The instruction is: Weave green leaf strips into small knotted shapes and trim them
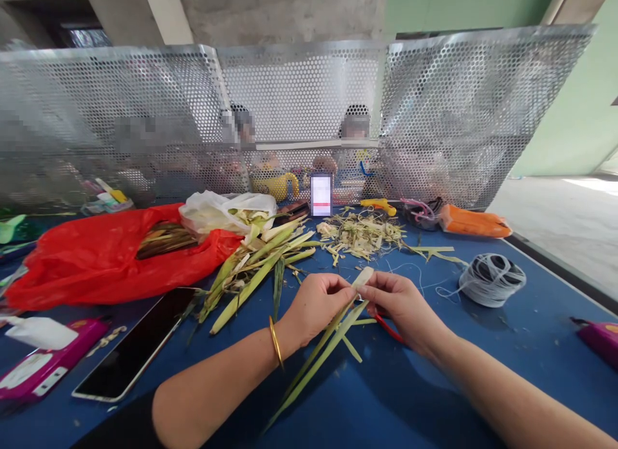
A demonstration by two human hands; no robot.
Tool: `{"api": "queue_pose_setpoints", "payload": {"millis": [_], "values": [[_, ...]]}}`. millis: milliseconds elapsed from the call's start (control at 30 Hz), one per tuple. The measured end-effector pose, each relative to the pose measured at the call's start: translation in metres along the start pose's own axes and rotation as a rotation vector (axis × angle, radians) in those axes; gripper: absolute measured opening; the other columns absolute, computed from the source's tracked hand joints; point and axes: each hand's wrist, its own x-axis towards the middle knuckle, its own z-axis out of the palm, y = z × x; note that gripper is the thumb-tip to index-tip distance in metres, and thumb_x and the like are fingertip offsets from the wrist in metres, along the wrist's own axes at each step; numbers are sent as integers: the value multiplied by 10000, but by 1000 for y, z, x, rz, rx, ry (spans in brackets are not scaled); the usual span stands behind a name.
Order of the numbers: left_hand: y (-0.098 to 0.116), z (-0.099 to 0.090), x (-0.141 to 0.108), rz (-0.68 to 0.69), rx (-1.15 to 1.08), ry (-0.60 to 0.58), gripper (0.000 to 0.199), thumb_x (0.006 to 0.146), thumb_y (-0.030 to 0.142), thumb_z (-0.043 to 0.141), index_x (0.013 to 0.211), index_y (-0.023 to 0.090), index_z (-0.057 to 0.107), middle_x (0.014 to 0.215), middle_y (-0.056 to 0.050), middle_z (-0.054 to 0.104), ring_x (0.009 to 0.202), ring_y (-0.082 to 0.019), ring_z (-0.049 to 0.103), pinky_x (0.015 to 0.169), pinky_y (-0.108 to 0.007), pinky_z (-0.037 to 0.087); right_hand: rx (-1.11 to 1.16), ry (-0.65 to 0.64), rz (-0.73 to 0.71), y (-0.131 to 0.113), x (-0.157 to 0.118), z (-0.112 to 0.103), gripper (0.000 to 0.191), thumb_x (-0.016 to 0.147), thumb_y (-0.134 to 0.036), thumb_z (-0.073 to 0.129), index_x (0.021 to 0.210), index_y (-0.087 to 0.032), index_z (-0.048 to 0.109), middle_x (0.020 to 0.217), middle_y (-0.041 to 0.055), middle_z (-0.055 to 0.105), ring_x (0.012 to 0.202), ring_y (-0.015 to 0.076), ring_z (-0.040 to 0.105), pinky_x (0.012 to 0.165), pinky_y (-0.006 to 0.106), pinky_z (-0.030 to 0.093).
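My left hand (322,307) pinches a strip of pale green leaf (328,343), whose long tails hang down toward me over the blue table. Close beside it, my right hand (393,307) grips the same leaf strip near its pale, folded upper end. Under the right hand shows a red handle (389,328), perhaps of scissors; the palm hides the rest of it. A thin pale cord runs from near my right hand to a ball of grey-blue string (492,280) on the right.
Long leaves (255,275) lie left of centre by a red plastic bag (106,256) and a white bag (226,210). Leaf scraps (364,233) are heaped ahead. A dark tablet (138,346), an orange packet (476,222) and a yellow-handled tool (380,205) lie around. A perforated metal screen (309,82) stands behind.
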Motion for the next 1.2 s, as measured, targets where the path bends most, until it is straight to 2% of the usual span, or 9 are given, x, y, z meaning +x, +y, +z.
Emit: {"api": "queue_pose_setpoints", "payload": {"millis": [133,300,433,500,633,800,933,1067,1200], "values": [[-2,-1,0,71,96,78,220,742,340,588,630,157,636,582,19,560,554,-103,446,533,-215,345,-36,10,-6,2,0,1,301,643,-407,776,676,-151,622,532,-47,544,496,61,466,509,196,351],[-4,-4,3,122,143,133,183,746,304,576,640,167,635,614,9,599,587,-118,498,560,-219,375,-146,-55,17,1,2,0,311,613,-407,794,731,-161,644,636,-34,588,504,71,491,524,220,381],[-5,-3,4,152,212,158,209,755,324,574,630,170,638,611,5,611,589,-124,508,558,-224,370,-233,66,-86,0,3,0,310,628,-435,775,716,-169,644,607,-41,568,488,68,438,484,214,324],[-5,-1,3,172,238,153,219,763,327,569,623,171,634,605,6,613,583,-123,511,564,-225,372,-195,85,-98,0,2,0,317,641,-448,763,675,-166,623,537,-52,522,482,69,418,484,212,307],[-7,2,1,189,229,138,201,769,303,556,645,169,641,633,1,631,602,-123,525,591,-221,386,-89,35,-17,2,0,3,335,654,-468,746,677,-155,630,507,-39,529,471,68,421,479,208,294],[-6,0,2,117,135,111,210,764,324,554,630,172,610,563,16,571,526,-111,485,506,-214,367,-3,29,36,5,1,3,321,620,-428,784,630,-148,626,505,-30,540,472,69,440,493,210,330],[-3,1,1,9,34,77,214,754,351,565,649,170,611,554,18,559,486,-109,473,440,-208,354,-11,-44,-18,9,1,0,288,709,-422,728,725,-144,654,567,-22,560,509,70,432,516,211,322],[-3,0,3,-12,-19,107,206,743,336,595,640,159,617,564,8,579,511,-107,490,474,-207,371,-2,-135,-44,8,-2,0,233,743,-355,715,686,-150,618,578,-24,554,537,76,451,545,207,332],[-8,-7,10,3,-80,148,187,739,327,610,672,154,629,602,4,602,505,-99,492,474,-207,383,78,-326,21,-4,-11,0,219,714,-340,736,700,-154,620,623,-21,564,531,79,493,556,210,386]]}}
